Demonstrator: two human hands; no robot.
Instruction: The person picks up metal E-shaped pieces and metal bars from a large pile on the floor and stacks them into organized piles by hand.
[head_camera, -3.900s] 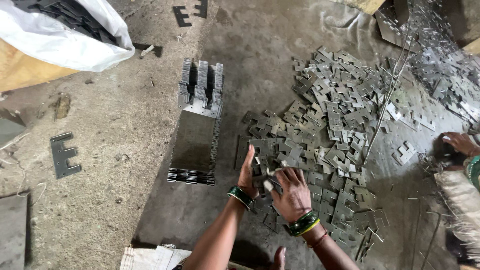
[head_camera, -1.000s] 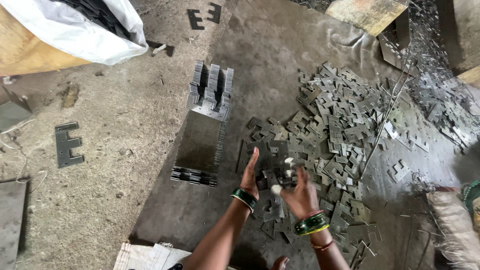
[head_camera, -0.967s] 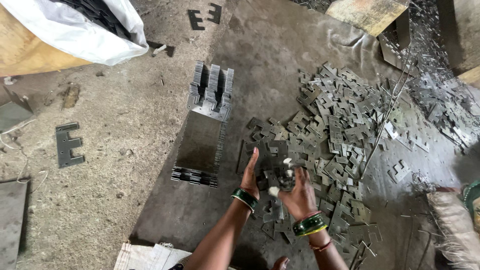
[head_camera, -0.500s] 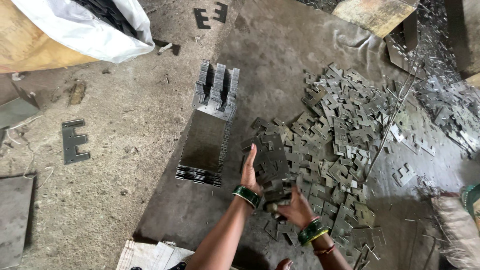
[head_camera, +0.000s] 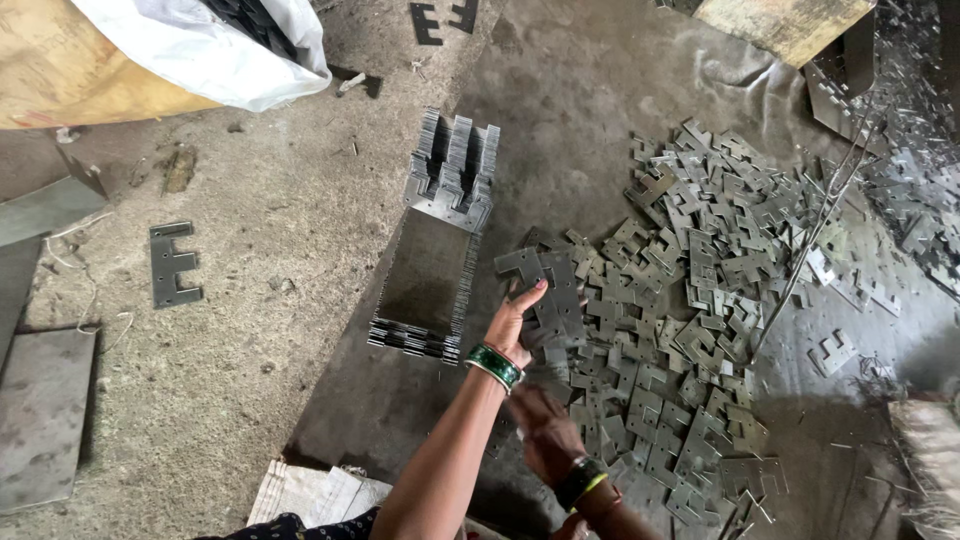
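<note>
Left hand (head_camera: 515, 318) now higher with plates (head_camera: 545, 285); right hand (head_camera: 540, 432) lower.

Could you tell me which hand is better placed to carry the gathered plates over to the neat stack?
Probably the left hand: it holds the metal plates raised, next to the stacked plates. The right hand is lower, over the loose pile, farther from the stack.
</note>
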